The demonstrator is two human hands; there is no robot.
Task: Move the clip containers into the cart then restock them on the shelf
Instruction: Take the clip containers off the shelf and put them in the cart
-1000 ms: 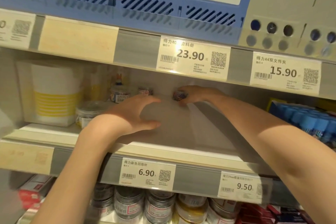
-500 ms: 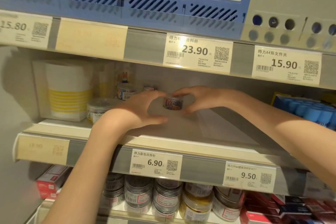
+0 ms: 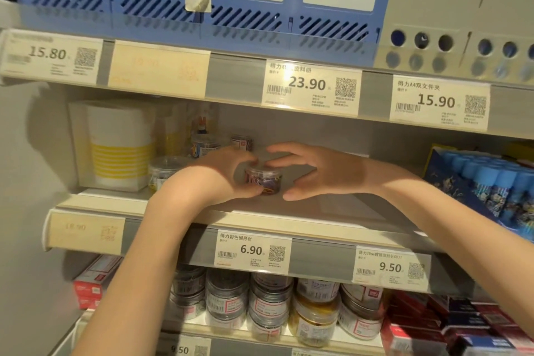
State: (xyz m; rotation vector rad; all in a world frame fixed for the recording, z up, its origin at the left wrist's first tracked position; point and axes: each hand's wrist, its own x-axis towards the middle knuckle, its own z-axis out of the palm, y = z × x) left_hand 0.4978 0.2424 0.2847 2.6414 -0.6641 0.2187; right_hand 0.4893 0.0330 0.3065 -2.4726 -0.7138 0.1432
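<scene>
Clip tub [image 3: 263, 180] pulled fwd; L hand [image 3: 219, 173] grips; coloured clips inside.

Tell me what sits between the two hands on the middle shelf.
In the head view, one small clear clip container of coloured clips stands between the left hand and the right hand. The left thumb touches it; right-hand contact is unclear.

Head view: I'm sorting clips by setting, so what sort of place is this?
Most likely a stationery shop aisle: price tags along each shelf edge, stacked clip tubs below, and glue sticks at right.
</scene>
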